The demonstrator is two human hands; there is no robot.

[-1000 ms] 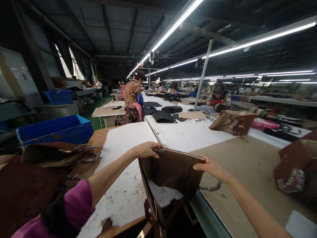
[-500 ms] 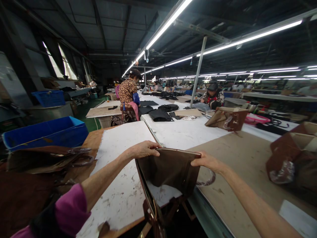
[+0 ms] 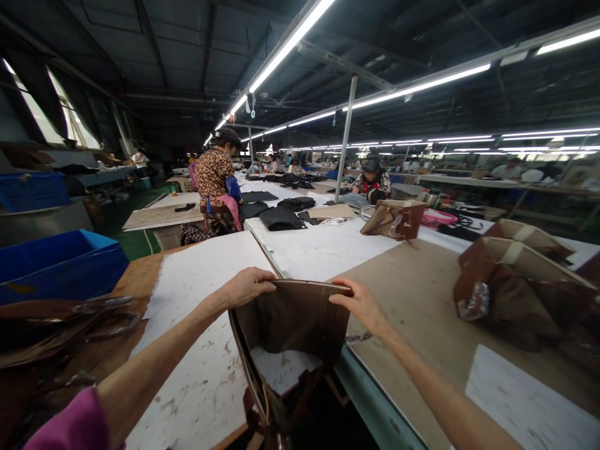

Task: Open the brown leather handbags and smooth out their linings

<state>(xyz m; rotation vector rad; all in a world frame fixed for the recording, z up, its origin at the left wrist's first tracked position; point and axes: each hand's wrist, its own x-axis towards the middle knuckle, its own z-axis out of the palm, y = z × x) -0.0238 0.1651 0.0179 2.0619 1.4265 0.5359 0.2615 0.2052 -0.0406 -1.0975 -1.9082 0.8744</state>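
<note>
A brown handbag (image 3: 300,322) stands in front of me at the table edge, its top open toward me. My left hand (image 3: 250,286) pinches the left end of the far rim between thumb and fingers. At the right end of that rim, my right hand (image 3: 359,303) grips the edge the same way. Inside, the lining is dull olive-brown, and a white patch shows low down. The bag's lower part is dark and hard to make out.
More brown bags stand right (image 3: 520,281) and farther back (image 3: 394,220). Flat brown bag pieces (image 3: 56,325) lie at left beside a blue bin (image 3: 60,262). A co-worker in a patterned top (image 3: 215,175) stands ahead; another person (image 3: 372,178) sits beyond a metal post (image 3: 347,137).
The view has turned to the right, so the surroundings appear farther left. Both hands keep their hold on the bag's rim, which looks slightly straighter now.
</note>
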